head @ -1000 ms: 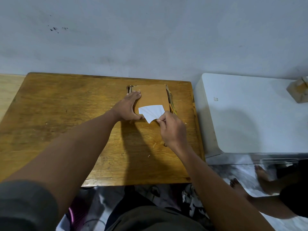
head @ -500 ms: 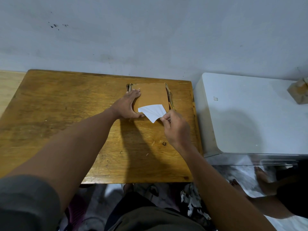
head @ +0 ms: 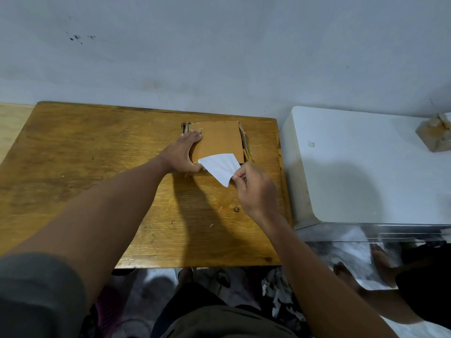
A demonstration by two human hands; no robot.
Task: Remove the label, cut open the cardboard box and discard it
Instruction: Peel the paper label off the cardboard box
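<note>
A flat brown cardboard box [head: 218,139] lies near the far edge of the wooden table [head: 85,167]. My left hand [head: 184,154] presses flat on the box's left side, fingers spread. A white label [head: 219,167] is curled up off the box's near right corner, its left end still at the box's front edge. My right hand [head: 256,191] pinches the label's lower right edge between thumb and fingers, just in front of the box.
A white cabinet top [head: 366,167] stands right of the table, with a small brown box [head: 435,135] at its far right edge. Torn paper scraps [head: 280,293] lie on the floor below. Another person's bare feet [head: 380,264] are at the lower right. A wall backs the table.
My right hand has pulled the label further toward me and to the right, lifting more of it off the box. My left hand stays pressed on the box.
</note>
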